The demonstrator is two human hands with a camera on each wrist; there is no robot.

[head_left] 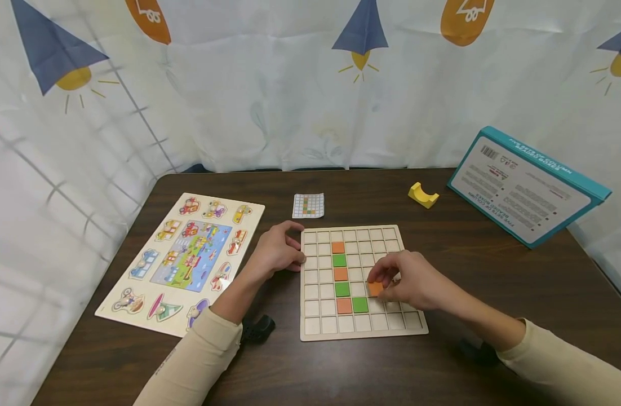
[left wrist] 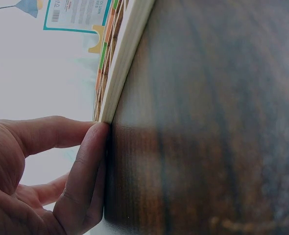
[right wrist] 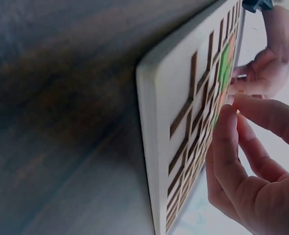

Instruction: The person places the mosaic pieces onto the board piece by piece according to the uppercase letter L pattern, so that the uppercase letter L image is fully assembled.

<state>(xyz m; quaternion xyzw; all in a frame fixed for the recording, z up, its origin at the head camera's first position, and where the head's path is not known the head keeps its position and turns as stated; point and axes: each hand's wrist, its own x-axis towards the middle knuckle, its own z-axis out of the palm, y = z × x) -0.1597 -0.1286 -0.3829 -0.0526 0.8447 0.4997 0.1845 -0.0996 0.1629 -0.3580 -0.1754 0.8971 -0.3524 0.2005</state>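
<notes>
A wooden grid board (head_left: pixel 361 325) lies on the table. Several orange and green square tiles, among them a green tile (head_left: pixel 360 305), sit in its cells in an L shape. My right hand (head_left: pixel 412 279) is over the board's right half, pinching an orange tile (head_left: pixel 375 289) between thumb and fingers just above the cells. In the right wrist view, the fingers hide most of that tile. At the board's left edge (left wrist: pixel 116 78), my left hand (head_left: pixel 277 248) touches the side with thumb and fingertips. A small printed pattern card (head_left: pixel 308 206) lies behind the board.
To the left is a wooden knob puzzle (head_left: pixel 133 279) with vehicle pieces, partly under my left forearm. A yellow curved block (head_left: pixel 422 195) lies at the back right, beside a teal-edged box (head_left: pixel 526 186) standing on its side. A curtain (head_left: pixel 300 113) hangs behind the table.
</notes>
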